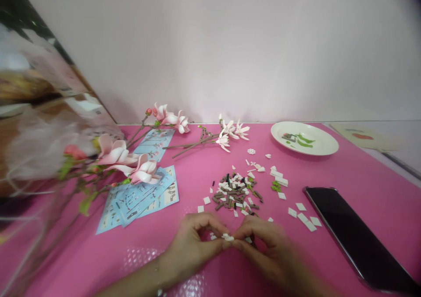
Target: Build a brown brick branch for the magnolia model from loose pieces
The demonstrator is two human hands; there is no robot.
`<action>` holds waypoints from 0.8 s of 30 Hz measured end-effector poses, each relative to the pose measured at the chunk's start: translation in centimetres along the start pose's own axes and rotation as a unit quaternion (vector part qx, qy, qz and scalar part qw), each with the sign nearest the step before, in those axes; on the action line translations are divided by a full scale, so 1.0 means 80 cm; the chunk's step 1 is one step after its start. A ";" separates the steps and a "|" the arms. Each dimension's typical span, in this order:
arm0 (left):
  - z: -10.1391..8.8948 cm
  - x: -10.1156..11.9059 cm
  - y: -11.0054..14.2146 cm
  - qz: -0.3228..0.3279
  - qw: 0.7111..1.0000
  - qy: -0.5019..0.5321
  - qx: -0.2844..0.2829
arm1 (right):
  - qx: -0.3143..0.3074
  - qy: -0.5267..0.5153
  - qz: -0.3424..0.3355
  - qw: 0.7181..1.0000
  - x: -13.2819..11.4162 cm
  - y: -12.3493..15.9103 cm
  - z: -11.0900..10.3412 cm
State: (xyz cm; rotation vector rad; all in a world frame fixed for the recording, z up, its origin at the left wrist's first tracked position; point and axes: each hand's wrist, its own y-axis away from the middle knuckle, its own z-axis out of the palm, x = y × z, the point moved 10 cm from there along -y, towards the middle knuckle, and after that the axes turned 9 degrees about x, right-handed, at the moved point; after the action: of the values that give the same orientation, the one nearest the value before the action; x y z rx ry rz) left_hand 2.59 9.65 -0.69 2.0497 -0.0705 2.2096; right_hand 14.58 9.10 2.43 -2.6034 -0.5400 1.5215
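Note:
My left hand (192,244) and my right hand (266,249) meet low over the pink table mat (362,174), fingers pinched together on a small white building piece (227,237). Both hands are closed on it. Just beyond them lies a heap of small brown, white and green pieces (235,192). Loose white tiles (304,213) are scattered to the right of the heap.
A dark phone (355,233) lies at the right. A white plate (324,144) with green and brown parts stands at the back right. Built pink flower stems (131,161) and white ones (230,132) lie at the left and centre, over blue instruction sheets (141,198).

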 end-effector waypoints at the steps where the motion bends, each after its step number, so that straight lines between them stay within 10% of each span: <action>1: 0.000 0.000 -0.001 -0.006 1.000 0.013 0.001 | 0.004 -0.002 0.013 1.000 0.004 0.000 -0.001; 24: -0.007 -0.004 -0.006 0.021 1.000 -0.011 0.014 | 0.048 -0.094 -0.066 0.992 -0.014 -0.003 -0.021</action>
State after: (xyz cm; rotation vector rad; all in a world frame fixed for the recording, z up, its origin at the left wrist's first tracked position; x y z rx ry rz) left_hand 2.10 10.21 -1.05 2.1049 -0.0862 2.2255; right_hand 15.46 9.16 4.24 -2.3186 -0.6240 1.7134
